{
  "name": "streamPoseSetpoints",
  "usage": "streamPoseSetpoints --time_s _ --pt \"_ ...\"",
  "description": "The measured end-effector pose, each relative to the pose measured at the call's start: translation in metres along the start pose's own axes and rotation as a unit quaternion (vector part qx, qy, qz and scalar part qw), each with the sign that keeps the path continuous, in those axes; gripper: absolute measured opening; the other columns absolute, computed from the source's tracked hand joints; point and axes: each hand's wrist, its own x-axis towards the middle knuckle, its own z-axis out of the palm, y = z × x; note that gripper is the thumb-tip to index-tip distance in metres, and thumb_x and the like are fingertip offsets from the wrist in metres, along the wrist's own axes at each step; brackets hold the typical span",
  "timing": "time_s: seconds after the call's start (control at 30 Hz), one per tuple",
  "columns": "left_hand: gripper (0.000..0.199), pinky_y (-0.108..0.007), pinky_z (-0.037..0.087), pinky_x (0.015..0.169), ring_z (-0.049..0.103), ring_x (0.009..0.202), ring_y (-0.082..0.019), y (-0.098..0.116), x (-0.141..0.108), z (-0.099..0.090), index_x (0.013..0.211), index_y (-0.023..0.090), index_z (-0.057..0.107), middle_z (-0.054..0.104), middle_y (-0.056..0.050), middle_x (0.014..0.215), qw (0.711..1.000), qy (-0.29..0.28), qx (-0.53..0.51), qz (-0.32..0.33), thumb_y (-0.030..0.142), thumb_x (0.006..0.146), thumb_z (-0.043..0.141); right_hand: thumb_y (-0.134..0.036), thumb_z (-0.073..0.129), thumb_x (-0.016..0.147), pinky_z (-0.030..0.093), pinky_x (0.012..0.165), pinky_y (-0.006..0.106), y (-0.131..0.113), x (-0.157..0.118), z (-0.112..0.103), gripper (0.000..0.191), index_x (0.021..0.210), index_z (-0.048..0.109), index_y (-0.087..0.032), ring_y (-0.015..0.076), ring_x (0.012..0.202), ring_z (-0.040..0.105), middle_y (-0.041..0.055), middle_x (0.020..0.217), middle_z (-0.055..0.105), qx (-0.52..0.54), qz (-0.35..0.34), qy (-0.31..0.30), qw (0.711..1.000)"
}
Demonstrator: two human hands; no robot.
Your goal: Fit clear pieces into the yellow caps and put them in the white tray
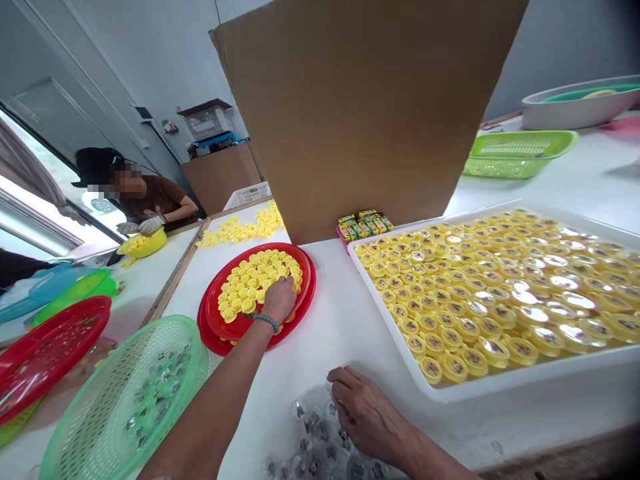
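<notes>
My left hand (pixel 280 300) reaches over a red round tray (pixel 215 293) that carries many small yellow pieces (pixel 250 280). Its fingertips touch the pieces at the tray's right side, and the hand's back hides what they grip, if anything. Lower down, my right hand (pixel 363 410) is at the upper right of a pile of clear round caps (pixel 320 443) with small pictures. Its fingers are curled together near a clear cap at the fingertips. A white tray (pixel 400 347) on the right holds rows of yellow pieces with clear, pictured tops.
A green basket (pixel 65 407) with clear caps and a tilted red tray (pixel 47 347) stand left. Brown cardboard (pixel 370 113) rises behind, small boxes (pixel 365 227) at its foot. Across the table, a gloved person (pixel 160 197) handles a yellow bowl (pixel 145 245). A lime basket (pixel 520 153) sits back right.
</notes>
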Motion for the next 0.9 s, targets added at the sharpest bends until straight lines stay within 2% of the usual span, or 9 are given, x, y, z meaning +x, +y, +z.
streamPoseSetpoints --time_s 0.13,0.3,0.43,0.53,0.63,0.7,0.77,0.9 --pt "0.029 -0.032 0.043 0.075 0.059 0.093 -0.024 0.000 0.000 0.000 0.106 0.013 0.054 0.059 -0.014 0.104 1.000 0.004 -0.005 -0.009 0.026 0.082 0.044 -0.001 0.043 0.067 0.043 0.076 0.027 0.000 -0.002 -0.002 0.020 0.076 0.053 -0.017 0.0168 0.085 0.052 0.0061 0.091 0.056 0.015 0.005 0.012 1.000" --pt "0.022 -0.031 0.043 0.074 0.060 0.090 -0.023 -0.003 0.000 -0.003 0.097 0.016 0.057 0.063 -0.010 0.100 1.000 0.010 -0.017 -0.010 0.022 0.077 0.049 0.000 0.043 0.066 0.042 0.072 0.025 0.004 -0.003 0.005 0.021 0.075 0.051 -0.017 0.0155 0.080 0.052 0.0047 0.086 0.056 0.015 0.002 0.034 0.999" --pt "0.022 -0.030 0.043 0.073 0.059 0.088 -0.021 -0.007 -0.004 -0.016 0.097 0.017 0.056 0.062 -0.008 0.103 0.999 0.028 -0.032 -0.025 0.026 0.077 0.050 -0.001 0.043 0.069 0.040 0.068 0.025 0.009 -0.003 0.009 0.021 0.079 0.051 -0.017 0.0158 0.074 0.052 0.0038 0.080 0.057 0.000 0.023 0.049 0.999" --pt "0.021 -0.029 0.043 0.073 0.058 0.087 -0.020 -0.006 -0.025 -0.031 0.095 0.018 0.055 0.062 -0.006 0.099 0.995 0.076 -0.057 -0.014 0.029 0.078 0.051 -0.003 0.044 0.074 0.040 0.067 0.025 0.011 -0.003 0.008 0.019 0.082 0.053 -0.018 0.0158 0.074 0.053 0.0038 0.079 0.059 0.031 0.042 0.070 0.996" --pt "0.022 -0.028 0.042 0.076 0.057 0.090 -0.019 0.003 -0.061 -0.037 0.096 0.019 0.054 0.060 -0.004 0.099 0.990 0.107 -0.086 0.036 0.031 0.079 0.051 -0.009 0.045 0.080 0.041 0.068 0.024 0.012 -0.001 0.005 0.014 0.084 0.055 -0.019 0.0142 0.073 0.054 0.0027 0.078 0.060 0.109 0.064 0.103 0.987" --pt "0.021 -0.028 0.042 0.076 0.056 0.090 -0.019 0.010 -0.088 -0.030 0.098 0.019 0.053 0.059 -0.004 0.099 0.988 0.084 -0.106 0.072 0.030 0.080 0.050 -0.016 0.047 0.083 0.042 0.066 0.023 0.012 0.001 0.003 0.011 0.085 0.057 -0.019 0.0131 0.069 0.054 0.0016 0.077 0.061 0.172 0.089 0.121 0.974" --pt "0.019 -0.027 0.042 0.075 0.056 0.088 -0.018 0.016 -0.110 -0.015 0.097 0.018 0.054 0.059 -0.005 0.096 0.986 0.047 -0.124 0.101 0.027 0.081 0.049 -0.022 0.049 0.084 0.043 0.066 0.024 0.010 0.003 0.002 0.012 0.091 0.059 -0.020 0.0131 0.069 0.055 0.0013 0.078 0.062 0.236 0.121 0.132 0.955" --pt "0.017 -0.028 0.043 0.074 0.055 0.088 -0.019 0.020 -0.131 0.021 0.096 0.017 0.055 0.059 -0.006 0.094 0.982 -0.001 -0.142 0.124 0.022 0.080 0.049 -0.028 0.057 0.079 0.044 0.070 0.027 0.008 0.008 0.001 0.024 0.101 0.060 -0.019 0.0140 0.074 0.057 0.0006 0.078 0.062 0.376 0.168 0.116 0.904"
